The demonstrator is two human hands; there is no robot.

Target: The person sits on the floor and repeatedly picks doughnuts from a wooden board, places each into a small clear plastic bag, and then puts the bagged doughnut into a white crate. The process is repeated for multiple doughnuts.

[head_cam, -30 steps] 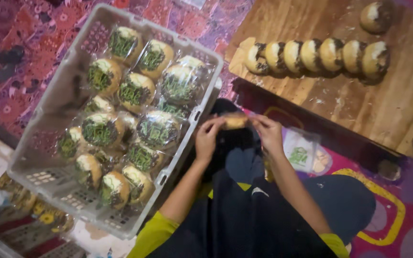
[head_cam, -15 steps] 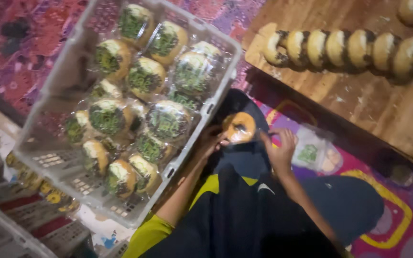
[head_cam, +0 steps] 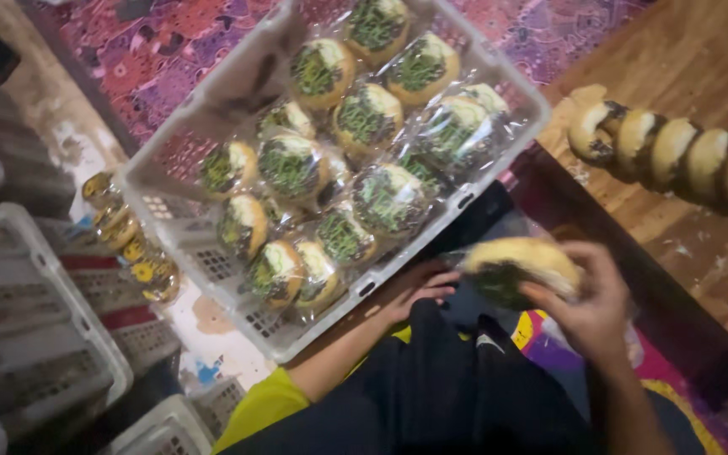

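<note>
At 3 o'clock of the white crate (head_cam: 499,164), right hand (head_cam: 587,307) fingers clasp a wrapped bun (head_cam: 520,270). Left hand (head_cam: 419,291), at the bun's 9 o'clock: fingers loosely spread, holding nothing.

About fourteen wrapped pastries (head_cam: 288,165) are lying in one white crate (head_cam: 499,80); four unwrapped pastries (head_cam: 686,160) are lining the wooden surface (head_cam: 693,50); one wrapped pastry (head_cam: 516,268) is sitting in hand.

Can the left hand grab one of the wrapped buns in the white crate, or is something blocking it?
Probably yes. The left hand is empty and rests just outside the near rim of the white crate, which is open on top. The wrapped buns lie right past that rim, with nothing over them.
</note>
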